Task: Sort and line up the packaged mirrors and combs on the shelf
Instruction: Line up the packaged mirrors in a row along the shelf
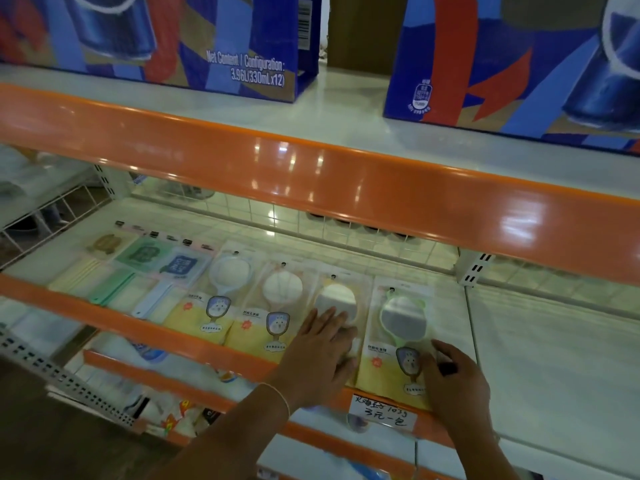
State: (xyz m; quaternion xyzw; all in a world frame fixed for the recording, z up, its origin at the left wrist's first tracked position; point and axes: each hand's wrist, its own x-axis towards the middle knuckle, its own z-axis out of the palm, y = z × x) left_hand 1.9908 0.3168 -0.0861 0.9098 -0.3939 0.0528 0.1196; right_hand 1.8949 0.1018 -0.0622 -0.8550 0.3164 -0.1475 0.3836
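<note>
Glossy clear packets lie in a row on the white shelf behind its shiny orange lip: flat combs at the left, then round hand mirrors on yellow cards. The left hand lies flat, fingers straight, on the cream-rimmed mirror packet. The right hand curls its fingers on the right edge of the green-rimmed mirror packet just beside it. Blue printed drink cartons stand on the tier above.

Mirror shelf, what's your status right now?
Left hand flat on third mirror pack. Right hand grips green mirror pack edge. Nothing blocking.
</note>
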